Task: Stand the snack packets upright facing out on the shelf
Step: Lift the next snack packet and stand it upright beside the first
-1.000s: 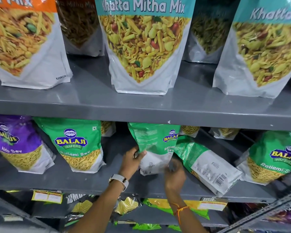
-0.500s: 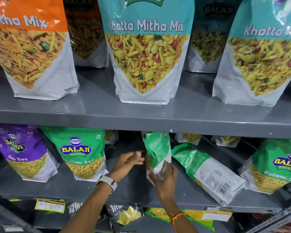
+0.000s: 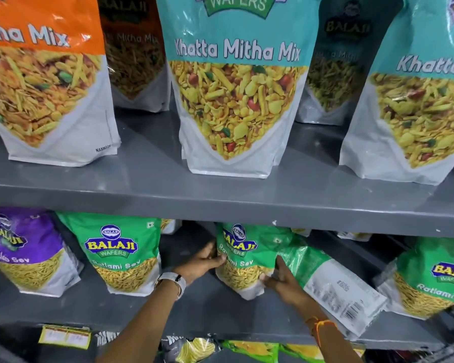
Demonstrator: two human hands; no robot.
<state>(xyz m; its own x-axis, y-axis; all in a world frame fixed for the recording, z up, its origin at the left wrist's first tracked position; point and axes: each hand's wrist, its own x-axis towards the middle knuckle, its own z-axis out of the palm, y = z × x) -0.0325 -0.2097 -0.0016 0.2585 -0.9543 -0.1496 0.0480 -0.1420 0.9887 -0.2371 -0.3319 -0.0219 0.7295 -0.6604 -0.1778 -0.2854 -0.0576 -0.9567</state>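
A: Hands?
B: Both on the middle green packet (image 3: 243,260), lower shelf (image 3: 207,310). Left hand (image 3: 202,263) pinches its left edge, thumb on the front. Right hand (image 3: 283,280) clamps the lower right corner. Hands apart, one per side.

A: Packet state?
B: Upright, front out, base on the shelf, around mid-shelf and set back from the front edge. Logo and "Ratlami Sev" readable.

A: Anything in the way?
B: A fallen packet (image 3: 333,281) just right of it, lying tilted, back side up with barcode showing, top end touching or behind the held one. Cannot tell which.

A: Neighbours?
B: Left: another green packet (image 3: 121,252) standing, then a purple packet (image 3: 24,250) near the left end. Right end: a green packet (image 3: 435,279), front out, slightly leaning. More packets in the dark behind, too dim to read.

A: Above?
B: Upper shelf (image 3: 220,200), grey painted metal, glossy. Big stand-up pouches: orange pouch (image 3: 45,82) left, teal pouch (image 3: 236,87) centre, another teal pouch (image 3: 417,100) right, darker ones behind.

A: Materials?
B: All shiny crinkled plastic film, white bottoms, printed snack photos. Watch (image 3: 172,281) on the left wrist, orange thread (image 3: 319,323) on the right.
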